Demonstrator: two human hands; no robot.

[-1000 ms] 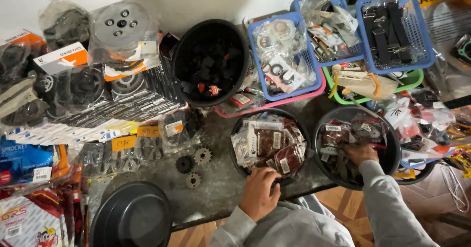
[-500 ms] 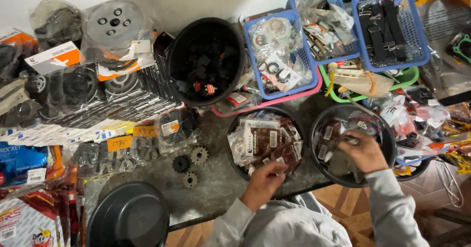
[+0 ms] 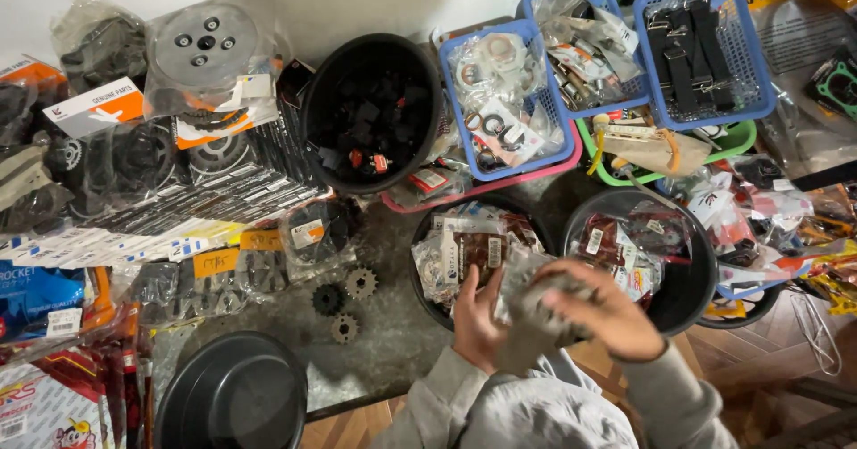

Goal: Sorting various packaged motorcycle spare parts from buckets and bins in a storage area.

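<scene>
Hands are seen from the head view, low centre, both brought together over the worktop edge. A grey crumpled packet, blurred, is held between them: the left hand is curled round its left side, fingers closed on it, and the right hand is clasped over its top and right side. The packet is kept just in front of two black round tubs, touching neither as far as can be told. The left tub is filled with small bagged parts in red and clear wrap; the right tub is part filled with the same kind of bags.

Three small dark sprockets are laid loose on the bare worktop, left of the hands. An empty black bowl is set at the near edge, further left. A deeper black bucket of dark parts is placed behind, by the wall. Blue mesh baskets with gaskets, bagged fittings and black straps are lined up at the back right. Bagged clutch plates and boxed parts are stacked at the left.
</scene>
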